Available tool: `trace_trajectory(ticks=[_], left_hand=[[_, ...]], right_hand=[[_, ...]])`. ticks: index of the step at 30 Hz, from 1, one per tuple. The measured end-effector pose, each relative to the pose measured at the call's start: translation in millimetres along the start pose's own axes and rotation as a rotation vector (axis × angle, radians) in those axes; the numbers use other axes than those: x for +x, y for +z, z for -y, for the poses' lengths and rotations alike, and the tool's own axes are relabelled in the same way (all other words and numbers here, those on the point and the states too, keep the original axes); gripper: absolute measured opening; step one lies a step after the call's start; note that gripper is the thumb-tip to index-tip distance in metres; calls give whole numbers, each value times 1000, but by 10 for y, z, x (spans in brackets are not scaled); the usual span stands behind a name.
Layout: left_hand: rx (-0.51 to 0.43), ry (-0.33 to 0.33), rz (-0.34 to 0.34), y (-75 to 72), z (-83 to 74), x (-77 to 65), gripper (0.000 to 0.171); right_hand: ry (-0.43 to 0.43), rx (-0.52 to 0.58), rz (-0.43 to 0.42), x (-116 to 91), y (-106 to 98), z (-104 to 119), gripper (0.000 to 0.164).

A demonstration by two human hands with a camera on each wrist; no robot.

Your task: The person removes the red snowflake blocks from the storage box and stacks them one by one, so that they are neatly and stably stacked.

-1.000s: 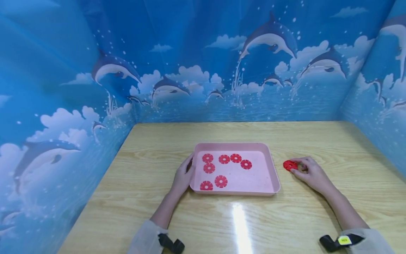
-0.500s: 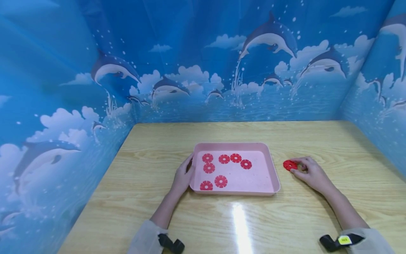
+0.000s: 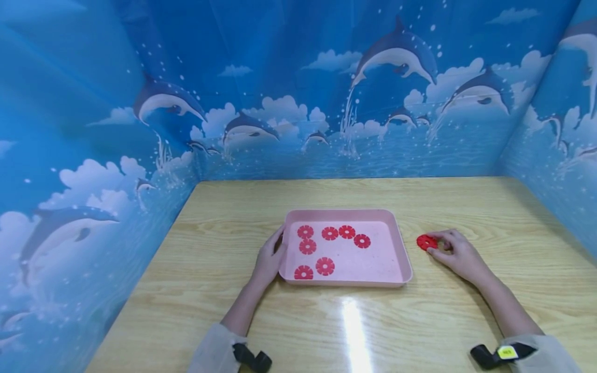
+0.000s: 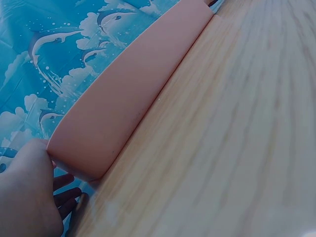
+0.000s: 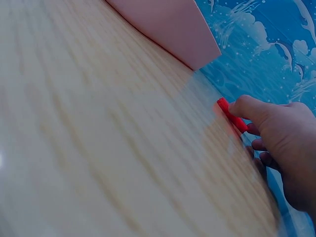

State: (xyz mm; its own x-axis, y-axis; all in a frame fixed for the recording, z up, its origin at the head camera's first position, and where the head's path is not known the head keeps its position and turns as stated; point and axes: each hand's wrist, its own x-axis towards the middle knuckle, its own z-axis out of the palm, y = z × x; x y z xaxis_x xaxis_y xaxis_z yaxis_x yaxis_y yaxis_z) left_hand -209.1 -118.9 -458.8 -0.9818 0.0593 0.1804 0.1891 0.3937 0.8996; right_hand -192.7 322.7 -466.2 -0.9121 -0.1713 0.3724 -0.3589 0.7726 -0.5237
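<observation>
Nothing is seen to have shifted over the last second: both hands, the tray and every disc lie where they lay in the 2 earlier head views, so the work is judged to be paused at the point of a grasp rather than under way.

A red notched disc (image 3: 426,242) is pinched at its edge by the right hand (image 3: 454,254), thumb and fingertips curled round it, on the wooden table (image 3: 233,207) just to the right of the pink tray (image 3: 404,269). In the right wrist view the disc (image 5: 231,114) is seen edge-on, tipped up against the thumb (image 5: 252,109), with its lower rim on or very near the wood; whether it is fully lifted cannot be told.

The left hand (image 3: 269,259) is laid against the tray's left wall, fingers fairly straight and relaxed, nothing gripped; the left wrist view shows the palm (image 4: 27,192) touching the tray corner (image 4: 74,158).

7 more red discs (image 3: 325,266) are lying flat inside the tray, 5 toward its far left and 2 near its front left.

Since no motion is recorded, the held disc is judged to remain outside the tray, with the tray steadied and the pinch already made.
</observation>
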Motion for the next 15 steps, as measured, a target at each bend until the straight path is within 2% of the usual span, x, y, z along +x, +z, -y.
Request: trace_trajectory(ticks=[10, 15], left_hand=[[12, -21, -3, -2, -9, -1, 44], [11, -23, 1, -3, -8, 1, 44]], right_hand=[[34, 37, 4, 18, -33, 36, 38], [12, 42, -20, 46, -65, 123, 35]])
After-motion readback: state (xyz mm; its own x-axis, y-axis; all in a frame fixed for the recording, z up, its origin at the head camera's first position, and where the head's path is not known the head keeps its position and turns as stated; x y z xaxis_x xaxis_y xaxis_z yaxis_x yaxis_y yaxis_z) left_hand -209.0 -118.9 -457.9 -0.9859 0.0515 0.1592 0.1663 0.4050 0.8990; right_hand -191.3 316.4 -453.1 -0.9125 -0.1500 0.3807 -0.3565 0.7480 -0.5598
